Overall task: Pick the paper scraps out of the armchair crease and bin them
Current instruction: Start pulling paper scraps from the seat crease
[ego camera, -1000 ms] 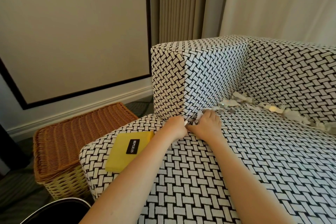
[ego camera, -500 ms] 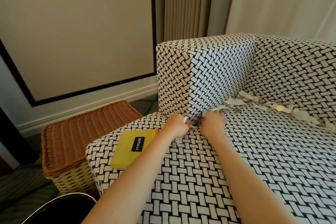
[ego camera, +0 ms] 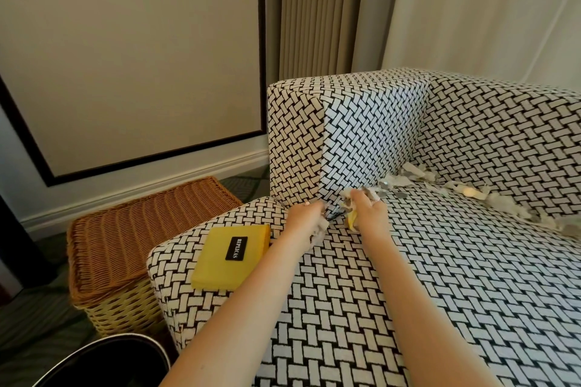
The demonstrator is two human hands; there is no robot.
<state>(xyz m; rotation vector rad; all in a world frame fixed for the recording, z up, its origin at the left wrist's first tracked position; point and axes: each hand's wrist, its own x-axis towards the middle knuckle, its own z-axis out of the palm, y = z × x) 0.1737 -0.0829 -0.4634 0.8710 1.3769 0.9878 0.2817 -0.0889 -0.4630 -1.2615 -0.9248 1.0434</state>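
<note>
A black-and-white woven armchair point(ego camera: 440, 276) fills the right side. White and silver paper scraps point(ego camera: 408, 174) lie along the crease between seat and back, running right to more scraps point(ego camera: 503, 204). My left hand point(ego camera: 305, 220) is at the front end of the arm crease, closed on white scraps that show under its palm. My right hand point(ego camera: 367, 210) is just to its right, closed on a bunch of white, silver and yellow scraps. A dark round bin point(ego camera: 103, 361) shows at the bottom left, partly cut off.
A yellow book point(ego camera: 229, 256) lies on the seat's front left corner, beside my left forearm. A wicker basket with a closed lid point(ego camera: 135, 229) stands on the floor left of the chair. Wall and curtains are behind.
My hands have drawn slightly apart and lifted out of the crease with scraps in them. The right hand now shows a yellow piece.
</note>
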